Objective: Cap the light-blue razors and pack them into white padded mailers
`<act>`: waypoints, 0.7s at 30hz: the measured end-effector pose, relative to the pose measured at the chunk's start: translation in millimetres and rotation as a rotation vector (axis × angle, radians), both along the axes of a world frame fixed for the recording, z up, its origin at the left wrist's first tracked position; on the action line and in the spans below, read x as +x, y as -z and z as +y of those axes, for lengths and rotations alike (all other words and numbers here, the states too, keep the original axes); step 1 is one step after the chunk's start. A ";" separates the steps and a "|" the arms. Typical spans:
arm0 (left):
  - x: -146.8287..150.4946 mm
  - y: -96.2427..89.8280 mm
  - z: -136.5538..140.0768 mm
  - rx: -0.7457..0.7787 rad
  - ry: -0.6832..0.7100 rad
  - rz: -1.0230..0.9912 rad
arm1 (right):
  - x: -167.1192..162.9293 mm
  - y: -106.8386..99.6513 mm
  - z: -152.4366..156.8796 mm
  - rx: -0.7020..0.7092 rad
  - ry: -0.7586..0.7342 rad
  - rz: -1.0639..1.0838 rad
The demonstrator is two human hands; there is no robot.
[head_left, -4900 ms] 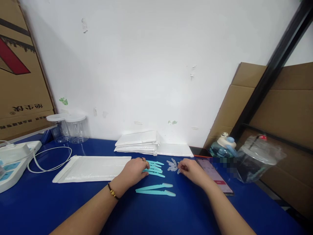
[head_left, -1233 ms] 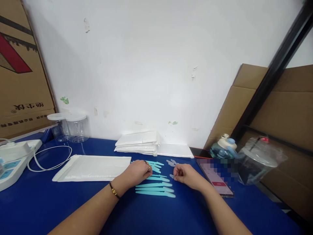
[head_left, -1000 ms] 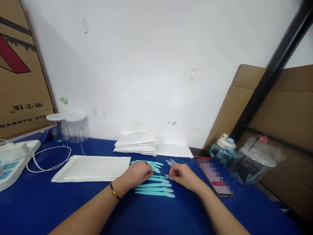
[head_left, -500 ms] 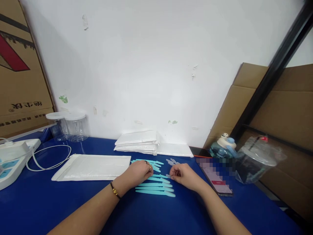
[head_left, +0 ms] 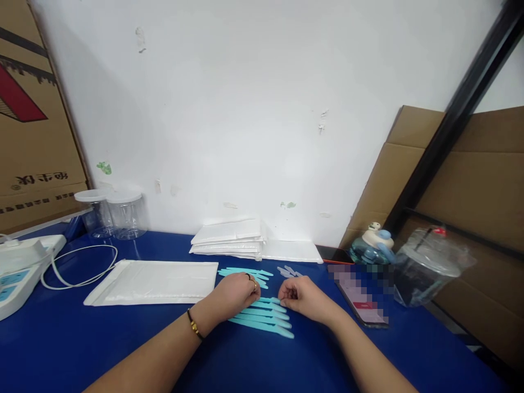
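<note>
My left hand (head_left: 239, 295), with a bracelet and rings, is closed on a turquoise eyebrow razor (head_left: 268, 301). The razor's right end meets the pinched fingertips of my right hand (head_left: 301, 296). Those fingertips hide most of a small translucent blade cap, so I cannot tell how far it covers the tip. Just below lies a row of several turquoise razors (head_left: 262, 325), side by side with pale tips to the right. Behind my left hand is a loose pile of turquoise razors (head_left: 245, 271). Several translucent caps (head_left: 290, 271) lie behind my right hand.
A white padded envelope (head_left: 153, 281) lies left, with stacked white packets (head_left: 227, 240) against the wall. Lidded clear jars (head_left: 126, 215), a white cable (head_left: 82, 286) and a power strip (head_left: 30, 273) are further left. A phone (head_left: 362, 297) and bagged cup (head_left: 428, 267) stand right.
The right hand has shifted slightly left, bringing the small cap up to the held razor's tip. The left hand has moved slightly nearer, over the row, whose razors are now tilted a little.
</note>
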State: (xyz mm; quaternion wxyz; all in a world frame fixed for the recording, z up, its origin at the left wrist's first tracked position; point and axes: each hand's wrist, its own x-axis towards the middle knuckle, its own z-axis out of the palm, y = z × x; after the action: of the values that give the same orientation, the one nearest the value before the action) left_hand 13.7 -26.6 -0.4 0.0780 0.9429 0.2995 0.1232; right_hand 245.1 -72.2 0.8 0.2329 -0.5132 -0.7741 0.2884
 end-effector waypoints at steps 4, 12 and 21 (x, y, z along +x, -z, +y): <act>-3.6 -2.9 3.0 -0.053 0.001 -0.014 | 10.2 -1.5 3.9 0.033 0.040 -0.005; -24.5 -9.9 21.3 0.028 -0.227 0.011 | 56.4 -8.6 14.7 0.235 0.381 -0.252; -21.6 -13.6 15.0 -0.024 -0.222 0.002 | 52.9 13.9 30.5 0.158 0.409 -0.310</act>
State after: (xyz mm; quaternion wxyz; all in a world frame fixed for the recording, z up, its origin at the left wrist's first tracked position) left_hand -7.9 -11.6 13.2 0.0750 0.9030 0.4037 0.1263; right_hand 298.0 -41.7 -13.0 0.2043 -0.6773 -0.7008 0.0921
